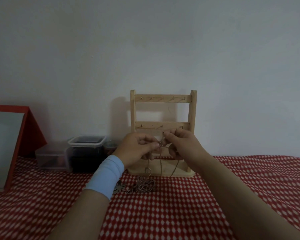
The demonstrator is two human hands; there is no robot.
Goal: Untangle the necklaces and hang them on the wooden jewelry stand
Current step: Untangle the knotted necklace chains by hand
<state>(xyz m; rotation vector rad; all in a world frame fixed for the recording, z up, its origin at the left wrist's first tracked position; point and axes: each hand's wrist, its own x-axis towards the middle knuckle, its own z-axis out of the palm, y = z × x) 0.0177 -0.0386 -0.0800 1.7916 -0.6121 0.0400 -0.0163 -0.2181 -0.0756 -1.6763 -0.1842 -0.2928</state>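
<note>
As we read the scene from left to right, a red-framed mirror (5, 135) and clear plastic boxes (86, 142) stood by the wall on a red patterned cloth (180, 205). At centre, our left hand (137, 148), fingers curled, pinched a thin chain (160, 153) in front of the wooden jewelry stand (163, 99). Our right hand (182, 142) pinched the same chain just beside it, near the lower hooks. Strands hung down to a tangled heap of necklaces (142, 186) on the cloth before the stand's base. We judged the untangling under way, with nothing plainly hung yet. Next, one chain needed drawing free, gently.
</note>
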